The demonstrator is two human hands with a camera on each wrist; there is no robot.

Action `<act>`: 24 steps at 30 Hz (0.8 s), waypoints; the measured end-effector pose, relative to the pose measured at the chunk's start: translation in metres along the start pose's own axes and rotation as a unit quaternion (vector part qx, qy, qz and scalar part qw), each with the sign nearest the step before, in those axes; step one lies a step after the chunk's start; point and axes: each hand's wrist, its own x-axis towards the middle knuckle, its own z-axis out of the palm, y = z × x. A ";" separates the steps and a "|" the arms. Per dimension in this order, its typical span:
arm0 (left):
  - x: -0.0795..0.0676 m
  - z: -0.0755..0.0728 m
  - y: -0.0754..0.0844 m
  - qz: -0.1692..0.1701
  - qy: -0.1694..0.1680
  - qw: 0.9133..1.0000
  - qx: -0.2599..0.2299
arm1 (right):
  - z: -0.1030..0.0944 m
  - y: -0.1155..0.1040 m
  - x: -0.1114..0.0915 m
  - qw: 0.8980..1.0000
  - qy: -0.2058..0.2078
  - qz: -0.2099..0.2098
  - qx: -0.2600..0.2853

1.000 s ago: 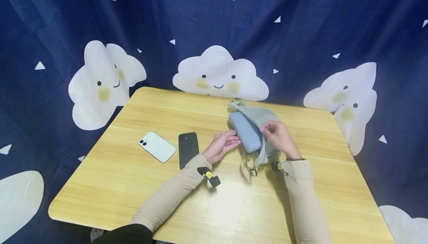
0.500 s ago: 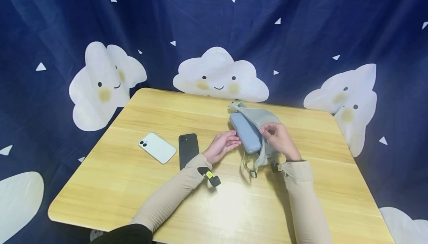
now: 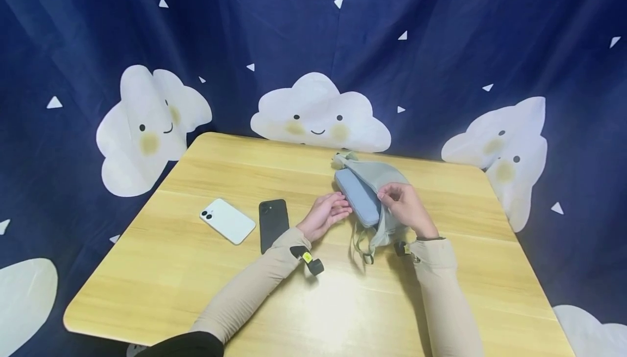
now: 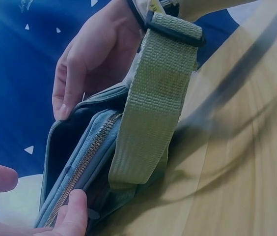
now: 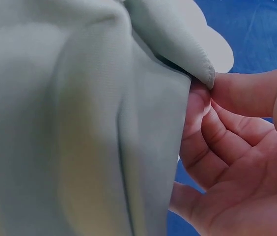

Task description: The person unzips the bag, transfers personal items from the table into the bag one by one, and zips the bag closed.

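A grey-green fabric bag (image 3: pixel 392 174) with a webbing strap (image 4: pixel 151 103) lies on the table, its mouth towards the left. Partly inside it stands a blue zip-up wallet (image 3: pixel 358 196), tilted, its metal zipper (image 4: pixel 82 167) along the side facing the left hand. My right hand (image 3: pixel 407 207) pinches the edge of the bag's opening between thumb and fingers, as the right wrist view shows. My left hand (image 3: pixel 324 216) is beside the wallet with fingers extended, and fingertips (image 4: pixel 77 204) touch its zipper side. The left thumb stands apart. The wallet's far part is hidden in the bag.
A white phone (image 3: pixel 227 221) and a black phone (image 3: pixel 273 222) lie face down to the left, the black one partly behind the left sleeve. The wooden table (image 3: pixel 186 286) ends at a dark blue curtain (image 3: pixel 294 19) with cloud prints.
The whole head view has shifted slightly. Both hands, the bag and the wallet keep their places relative to each other.
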 end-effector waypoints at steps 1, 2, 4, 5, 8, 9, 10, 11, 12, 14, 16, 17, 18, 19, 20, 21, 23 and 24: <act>0.001 0.000 0.001 0.001 0.000 1.000 0.000 | 0.000 0.000 0.000 1.000 0.002 0.000 -0.001; 0.002 0.001 0.001 0.002 -0.001 1.000 0.000 | -0.001 0.000 0.001 1.000 0.003 0.001 -0.002; 0.004 0.001 0.002 0.000 -0.002 1.000 -0.002 | -0.001 0.001 0.001 1.000 0.004 0.001 -0.002; 0.005 0.001 0.002 0.000 -0.003 1.000 0.000 | -0.001 0.001 0.001 1.000 0.004 0.000 -0.003; 0.007 0.001 0.003 -0.004 -0.001 1.000 0.007 | -0.002 0.002 0.000 1.000 0.001 -0.002 -0.003; 0.008 0.001 0.003 -0.006 -0.001 1.000 0.008 | -0.002 0.002 0.000 1.000 0.001 -0.005 -0.004; 0.007 0.001 0.002 -0.006 -0.001 1.000 0.010 | -0.001 0.003 0.000 1.000 0.001 -0.006 -0.002; 0.007 0.001 0.002 -0.006 -0.002 1.000 0.012 | 0.000 0.004 -0.001 1.000 0.002 -0.008 0.000; 0.007 0.001 0.002 -0.005 -0.004 1.000 0.014 | 0.000 0.005 -0.001 1.000 0.003 -0.010 0.002; 0.007 0.002 0.002 -0.004 -0.007 1.000 0.014 | 0.001 0.005 -0.001 1.000 0.006 -0.014 0.006; 0.007 0.002 0.002 -0.002 -0.008 1.000 0.017 | 0.001 0.005 -0.002 1.000 0.008 -0.017 0.007; 0.008 0.003 0.002 -0.003 -0.007 1.000 0.017 | 0.001 0.005 -0.002 1.000 0.008 -0.018 0.007; 0.008 0.003 0.002 -0.003 -0.008 1.000 0.017 | 0.001 0.004 -0.002 1.000 0.008 -0.019 0.007; 0.009 0.003 0.002 -0.005 -0.008 1.000 0.017 | 0.001 0.004 -0.002 1.000 0.008 -0.020 0.007; 0.010 0.003 0.002 -0.005 -0.010 1.000 0.018 | 0.001 0.004 -0.002 1.000 0.008 -0.021 0.007; 0.010 0.004 0.002 -0.005 -0.013 1.000 0.020 | 0.001 0.003 -0.002 1.000 0.008 -0.023 0.009; 0.011 0.005 0.003 -0.006 -0.016 1.000 0.021 | 0.001 0.003 -0.002 1.000 0.008 -0.024 0.010; 0.012 0.006 0.004 -0.006 -0.017 1.000 0.023 | 0.001 0.002 -0.001 1.000 0.008 -0.024 0.009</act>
